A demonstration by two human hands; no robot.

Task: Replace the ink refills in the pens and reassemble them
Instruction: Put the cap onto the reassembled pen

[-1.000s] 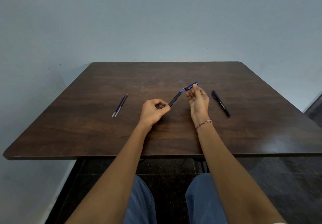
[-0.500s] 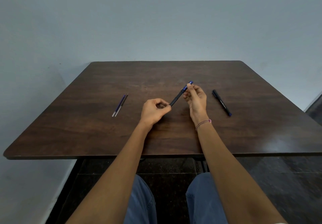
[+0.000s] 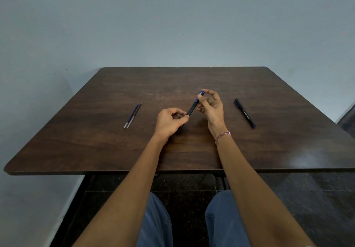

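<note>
Far left on the counter (image 3: 96, 150), two refills (image 3: 132, 115) lie untouched. I see the left hand (image 3: 169, 121) pinching the pen (image 3: 192, 107) low on its barrel, and the right hand (image 3: 212, 106) pinching its blue top end (held tilted above the wood). The second pen (image 3: 245, 113) lies to the right. Barely begun, I'd say.

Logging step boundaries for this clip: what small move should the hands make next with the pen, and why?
Probably a small twist of the blue end piece by the right hand, the left hand steadying the black pen. The right hand pinches that end, the left grips the barrel low; whether that loosens or tightens it isn't clear.
</note>
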